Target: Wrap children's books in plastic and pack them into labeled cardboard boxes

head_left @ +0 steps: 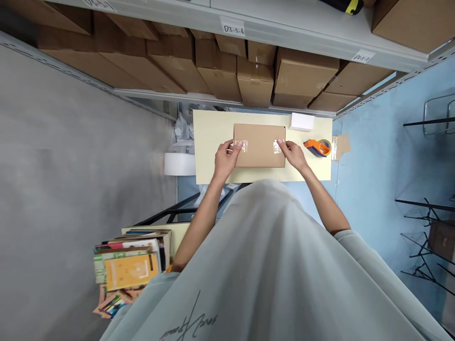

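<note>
A closed brown cardboard box (261,146) lies on the pale yellow tabletop (213,142) in front of me. Clear tape strips show near its left and right ends. My left hand (226,158) grips the left end, thumb on top beside the tape and fingers at the side. At the opposite end my right hand (293,154) holds the box the same way, its thumb by the right tape strip. An orange and blue tape dispenser (318,148) rests to the right of my right hand. Behind it stands a small white box (302,121).
Above the table's far side runs a metal shelf (234,27) packed with cardboard boxes (256,83). A white roll (179,164) sits off the table's left edge. Stacked books (131,270) are at lower left. A cardboard scrap (343,144) lies beyond the right edge.
</note>
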Action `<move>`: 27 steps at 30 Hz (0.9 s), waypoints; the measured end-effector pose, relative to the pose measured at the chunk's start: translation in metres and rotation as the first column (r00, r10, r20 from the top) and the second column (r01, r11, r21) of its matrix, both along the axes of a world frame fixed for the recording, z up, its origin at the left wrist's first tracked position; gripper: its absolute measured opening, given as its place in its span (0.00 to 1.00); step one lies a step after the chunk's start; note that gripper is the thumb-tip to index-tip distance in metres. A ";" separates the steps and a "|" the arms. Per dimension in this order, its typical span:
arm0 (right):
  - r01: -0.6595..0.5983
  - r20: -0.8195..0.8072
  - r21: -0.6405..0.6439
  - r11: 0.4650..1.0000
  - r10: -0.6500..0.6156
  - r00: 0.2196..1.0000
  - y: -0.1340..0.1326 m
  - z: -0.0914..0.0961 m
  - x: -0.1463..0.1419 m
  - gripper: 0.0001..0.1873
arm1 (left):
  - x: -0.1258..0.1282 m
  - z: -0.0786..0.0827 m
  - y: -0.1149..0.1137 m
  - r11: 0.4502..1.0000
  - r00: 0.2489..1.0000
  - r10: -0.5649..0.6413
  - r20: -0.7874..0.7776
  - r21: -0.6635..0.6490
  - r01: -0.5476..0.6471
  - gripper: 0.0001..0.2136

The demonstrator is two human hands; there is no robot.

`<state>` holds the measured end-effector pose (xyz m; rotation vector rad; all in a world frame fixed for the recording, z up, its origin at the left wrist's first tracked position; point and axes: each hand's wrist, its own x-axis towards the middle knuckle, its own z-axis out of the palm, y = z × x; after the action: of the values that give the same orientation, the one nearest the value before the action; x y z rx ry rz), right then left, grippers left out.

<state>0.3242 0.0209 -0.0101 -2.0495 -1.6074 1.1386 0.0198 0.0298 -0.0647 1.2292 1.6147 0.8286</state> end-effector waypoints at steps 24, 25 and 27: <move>0.032 -0.215 0.043 0.999 -0.022 0.976 -0.047 -0.025 0.003 0.39 | -0.016 -0.029 -0.040 0.998 0.978 -0.057 0.201 -0.005 0.059 0.29; 0.034 -0.170 0.045 0.998 -0.026 0.985 -0.040 -0.023 0.001 0.39 | -0.014 -0.028 -0.034 1.000 0.984 -0.013 0.178 -0.001 0.013 0.27; 0.019 -0.071 0.051 0.999 -0.015 0.997 -0.023 -0.026 -0.004 0.39 | -0.009 -0.030 -0.021 0.999 0.991 0.046 0.127 -0.018 -0.044 0.23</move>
<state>0.3201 -0.0026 -0.0362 -1.9642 -1.5665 1.1384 0.0104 0.0088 -0.0944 1.1107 1.5476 0.9037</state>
